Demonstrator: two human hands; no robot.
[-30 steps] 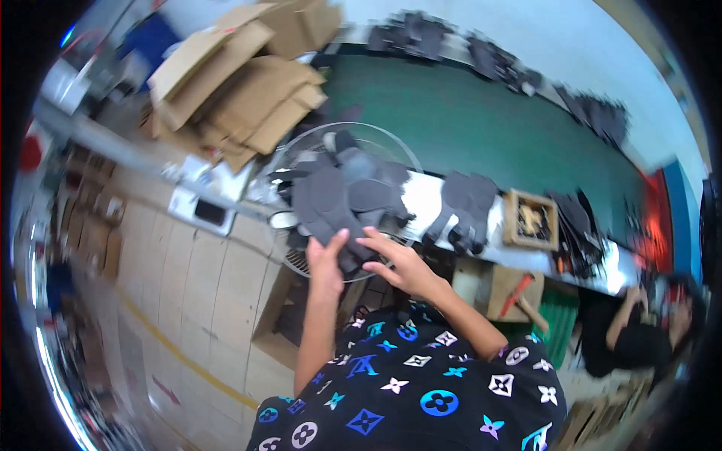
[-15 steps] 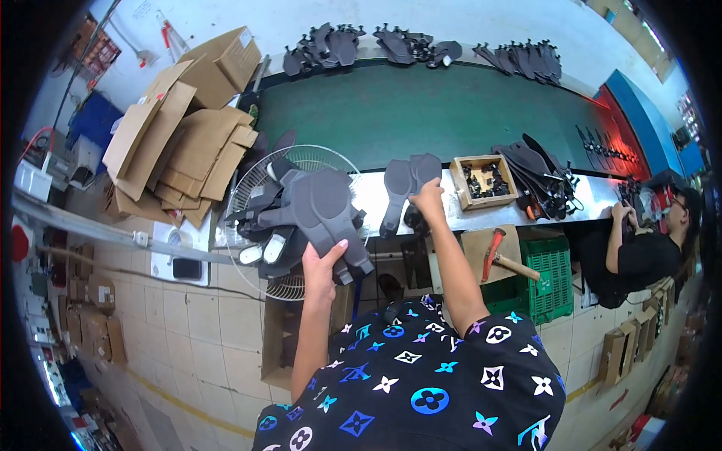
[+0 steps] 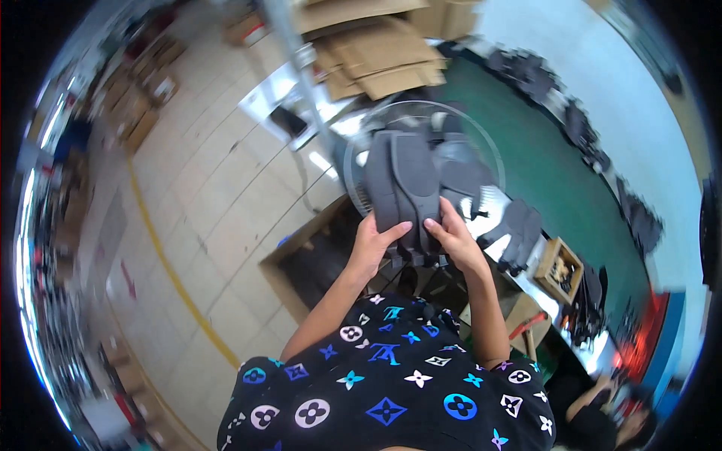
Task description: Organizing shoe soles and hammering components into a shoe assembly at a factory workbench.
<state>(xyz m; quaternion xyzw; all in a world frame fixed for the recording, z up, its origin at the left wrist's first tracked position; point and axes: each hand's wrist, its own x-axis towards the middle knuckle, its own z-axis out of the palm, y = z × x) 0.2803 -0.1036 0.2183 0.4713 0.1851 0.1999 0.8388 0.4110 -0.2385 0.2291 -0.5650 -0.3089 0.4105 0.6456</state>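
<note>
Head view: left hand (image 3: pixel 370 248) and right hand (image 3: pixel 451 239), fingers closed, grip the lower end of a stack of grey shoe-shaped flat pieces (image 3: pixel 404 184) held before a round wire fan guard (image 3: pixel 481 143); long axis runs away from the person.

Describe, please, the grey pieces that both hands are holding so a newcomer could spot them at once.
In front of the round wire fan guard, the left hand and right hand grip long grey shoe-shaped pieces, upright and side by side. Other grey pieces lie loose on the bench, unheld.
</note>
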